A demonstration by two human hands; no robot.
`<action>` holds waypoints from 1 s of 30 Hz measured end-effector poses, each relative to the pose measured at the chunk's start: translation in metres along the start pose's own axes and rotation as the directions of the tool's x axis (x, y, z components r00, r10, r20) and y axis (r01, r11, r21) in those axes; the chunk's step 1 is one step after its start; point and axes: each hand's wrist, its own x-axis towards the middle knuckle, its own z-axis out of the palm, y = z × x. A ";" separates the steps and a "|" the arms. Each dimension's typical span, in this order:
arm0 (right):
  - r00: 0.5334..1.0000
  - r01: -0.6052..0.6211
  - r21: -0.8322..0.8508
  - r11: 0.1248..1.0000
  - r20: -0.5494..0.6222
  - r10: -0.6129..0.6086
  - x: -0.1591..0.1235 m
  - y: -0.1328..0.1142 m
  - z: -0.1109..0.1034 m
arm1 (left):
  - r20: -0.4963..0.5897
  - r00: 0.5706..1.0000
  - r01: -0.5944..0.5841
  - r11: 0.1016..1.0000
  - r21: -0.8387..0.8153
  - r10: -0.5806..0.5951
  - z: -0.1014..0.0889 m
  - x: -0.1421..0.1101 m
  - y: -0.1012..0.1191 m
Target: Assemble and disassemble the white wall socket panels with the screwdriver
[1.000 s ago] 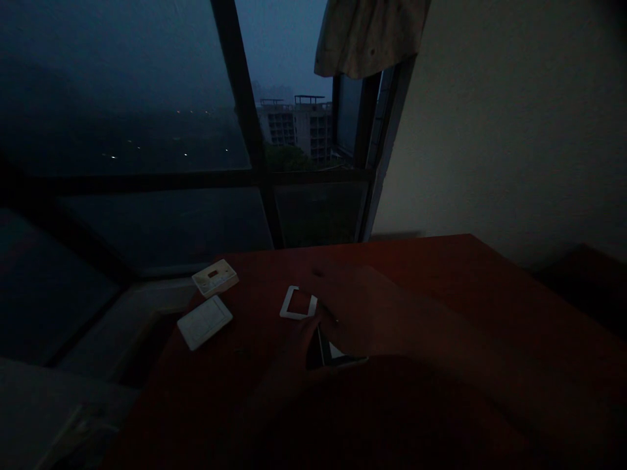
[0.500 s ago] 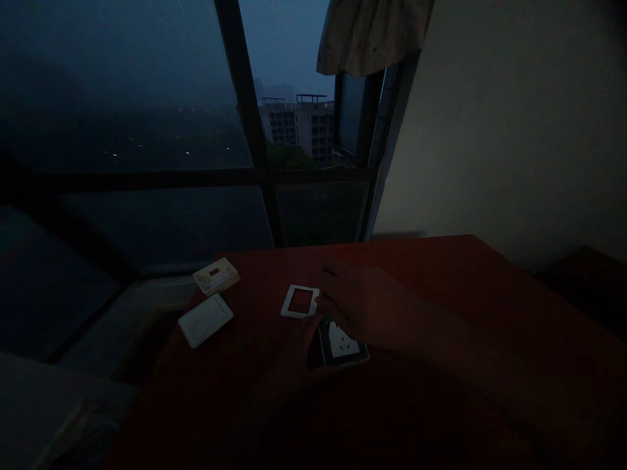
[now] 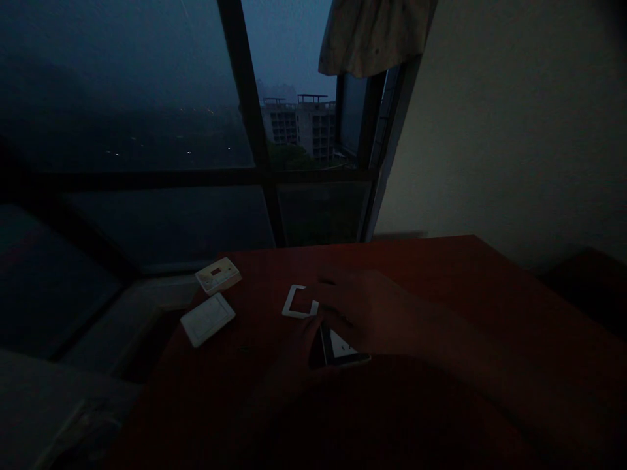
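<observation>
A wall socket (image 3: pixel 340 349) with a white face and dark surround lies on the red-brown table. My left hand (image 3: pixel 291 352) grips its left edge, thumb at the near side and fingers at the far side. My right hand (image 3: pixel 372 313) arches over the socket with bent fingers and hides much of its face. A tiny glint shows by the right fingers; whatever they pinch is too dark and small to name. Beyond the socket, a white square cover frame (image 3: pixel 289 303) lies flat, partly hidden by the right fingers.
At the table's left edge lie a white switch plate (image 3: pixel 208 320) and a pale box-like plate with a small rectangular opening (image 3: pixel 228 281). A small dark thin item (image 3: pixel 243 348) rests near the left hand. Windows (image 3: pixel 161 222) stand behind the table (image 3: pixel 441 261), a wall (image 3: pixel 499 130) to the right.
My right hand has lowered and shifted slightly, now covering more of the socket's face and part of the cover frame. The left hand keeps its place at the socket.
</observation>
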 end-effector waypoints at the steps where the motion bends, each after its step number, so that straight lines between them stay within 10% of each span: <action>1: 1.000 -0.028 -0.043 0.999 0.006 0.028 0.001 0.001 0.000 | 0.007 1.000 0.009 1.000 0.000 -0.009 -0.001 0.000 0.001; 30: 0.995 -0.082 -0.064 0.995 -0.055 0.079 0.001 0.005 0.005 | 0.012 1.000 0.012 1.000 0.001 -0.012 0.001 0.000 -0.004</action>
